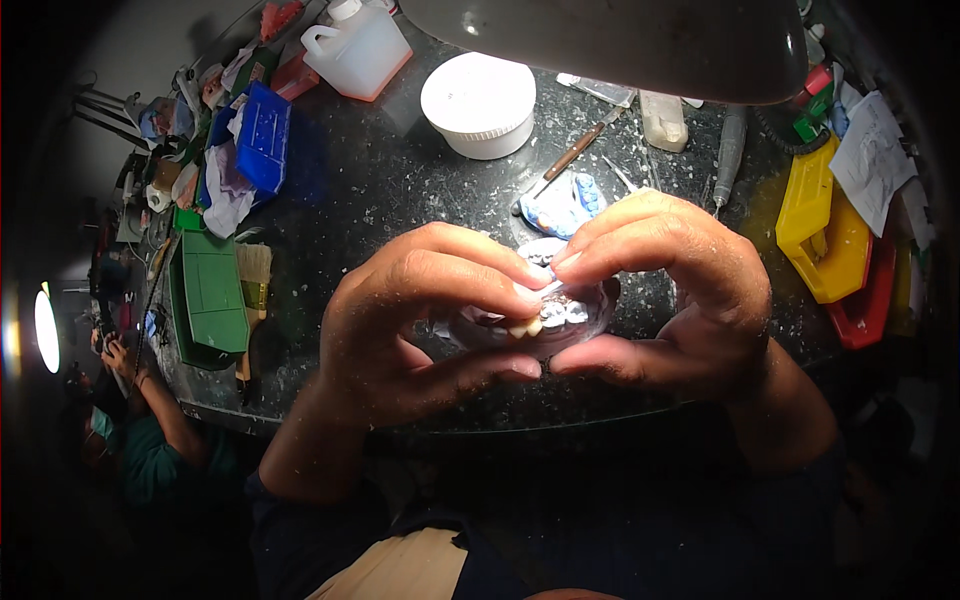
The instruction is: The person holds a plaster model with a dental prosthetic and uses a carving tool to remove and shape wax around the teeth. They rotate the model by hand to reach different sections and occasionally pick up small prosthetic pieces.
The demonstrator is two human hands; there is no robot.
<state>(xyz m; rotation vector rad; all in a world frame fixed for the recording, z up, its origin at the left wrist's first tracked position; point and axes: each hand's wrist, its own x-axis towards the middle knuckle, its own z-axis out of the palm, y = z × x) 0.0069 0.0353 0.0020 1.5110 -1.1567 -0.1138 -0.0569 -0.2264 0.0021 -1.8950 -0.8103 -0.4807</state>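
Dental model point(565, 316) between the two hands, above the near part of the table. The left hand point(420, 320) and the right hand point(690, 290) both grasp it, thumbs along the near side, fingers curled over the far side, their tips almost meeting; these fingers hide much of it. Whether the fingertips also pinch some smaller part cannot be told. Visible are white teeth, a few yellowish ones at the left and a pale, glossy base.

Just beyond lies a blue-and-white piece point(560, 212), partly covered by the right fingers; then a brown-handled tool point(575, 155), a white tub point(478, 108) and a grey handpiece point(732, 145). A lamp point(620, 45) overhangs the far side. At left: jug point(357, 50), blue bin point(264, 140), green bin point(212, 295), brush point(255, 265); at right: yellow bin point(805, 220), red bin point(868, 305).

The table point(340, 175) is dark and speckled with pale debris. The room is dim; another person point(170, 445) is at far left.
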